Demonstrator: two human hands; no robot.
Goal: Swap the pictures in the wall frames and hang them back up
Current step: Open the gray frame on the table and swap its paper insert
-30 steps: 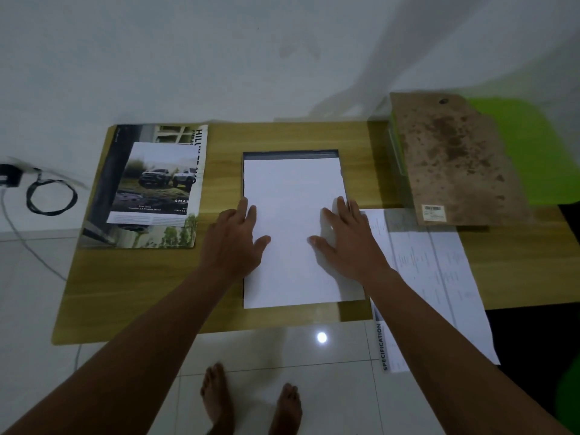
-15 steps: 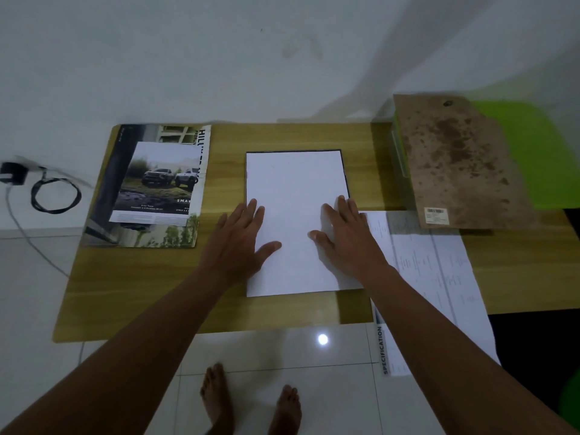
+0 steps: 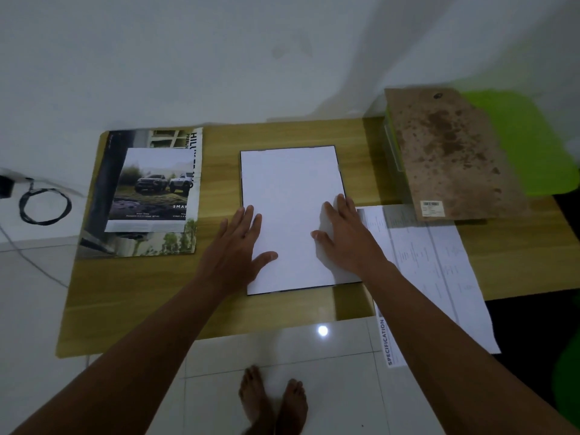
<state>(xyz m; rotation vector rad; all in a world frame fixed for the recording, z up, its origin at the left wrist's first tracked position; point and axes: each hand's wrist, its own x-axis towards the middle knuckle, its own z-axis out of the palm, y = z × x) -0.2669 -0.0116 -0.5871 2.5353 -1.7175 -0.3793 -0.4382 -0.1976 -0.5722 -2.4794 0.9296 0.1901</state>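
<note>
Grip: both hands lie flat, fingers spread, nothing pinched or clasped. Left hand (image 3: 240, 249) presses palm-down across the left edge of the white sheet (image 3: 290, 211), thumb lying on the paper. Right hand (image 3: 346, 238) presses on the sheet's right side, fingers reaching its right edge. Likely reason: pressing the paper square into the frame (image 3: 342, 183) beneath it, whose thin dark border shows only along the sheet's edges.

The sheet sits blank side up, so this is probably a picture laid face down into a face-down frame; its printed side is hidden.

Left of the sheet, on the tabletop (image 3: 219, 315), a car picture (image 3: 153, 186) lies on top of a larger printed page (image 3: 175, 243), set aside, apparently for the swap. Right of the sheet, a brown mottled backing board (image 3: 452, 155) with a barcode label rests off its frame, likely waiting to go back on. Whatever is under the board is mostly covered; only a pale edge shows.

Just right of the sheet, a specification sheet (image 3: 439, 271) overhangs the tabletop's near edge, partly under the right forearm. Its small print is unreadable.

Far left of the sheet, a coiled black cable (image 3: 45, 205) lies on the floor. No wall hook or nail can be made out.
</note>
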